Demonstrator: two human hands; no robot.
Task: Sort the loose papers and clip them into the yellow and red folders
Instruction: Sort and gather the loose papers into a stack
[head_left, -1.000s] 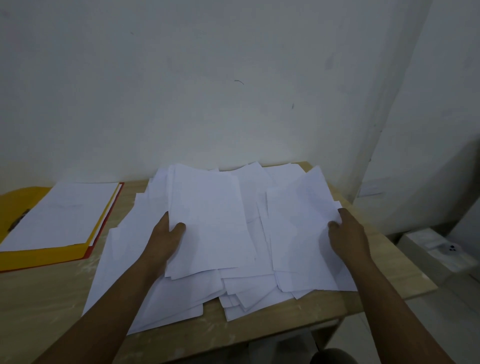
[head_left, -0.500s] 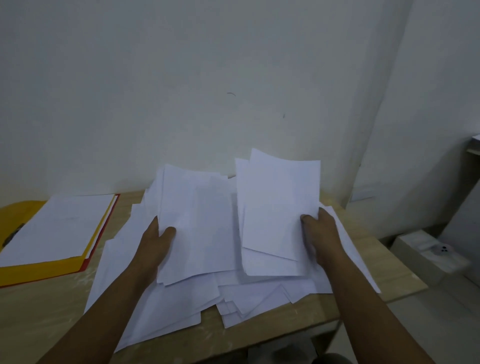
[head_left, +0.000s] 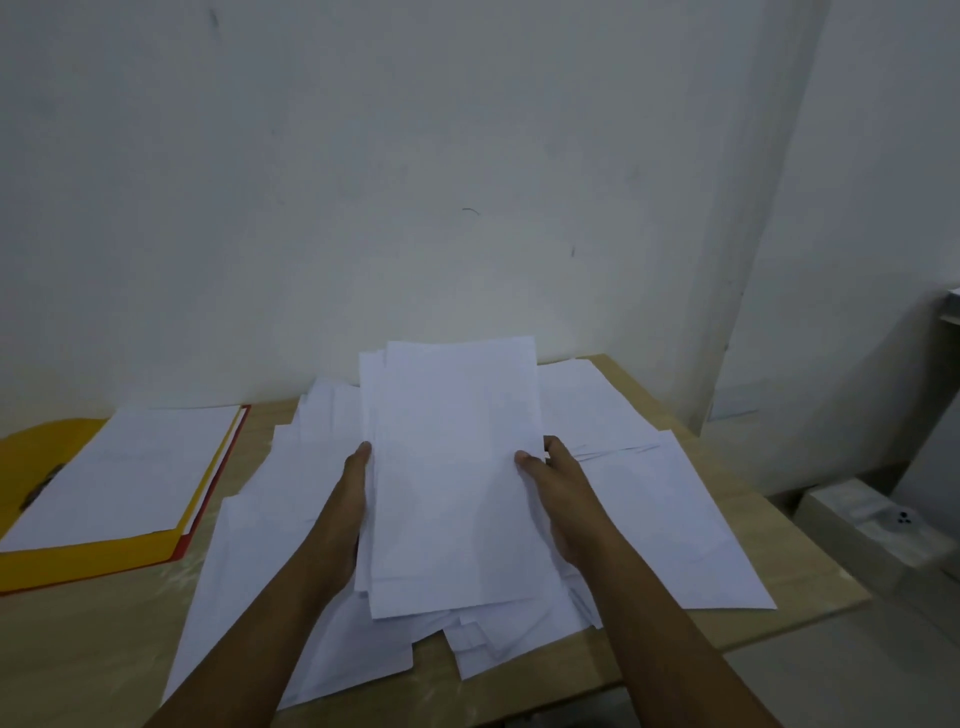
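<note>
Papers (head_left: 457, 478), a thin gathered stack, sit in both our hands above the loose sheets (head_left: 675, 519) spread over the wooden table (head_left: 67, 649). Our left hand (head_left: 345, 499) and right hand (head_left: 561, 488) close on its long edges, thumbs on top. We judge it light, floppy and slippery, best pinched at mid-edge. Yellow folder (head_left: 78, 561) lies open at left, over the red folder (head_left: 184, 548).

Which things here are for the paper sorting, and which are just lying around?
For the job:
- held stack, in left hand and right hand
- loose papers
- yellow folder, with filed sheets
- red folder underneath

Lying about:
- white box on floor
</note>
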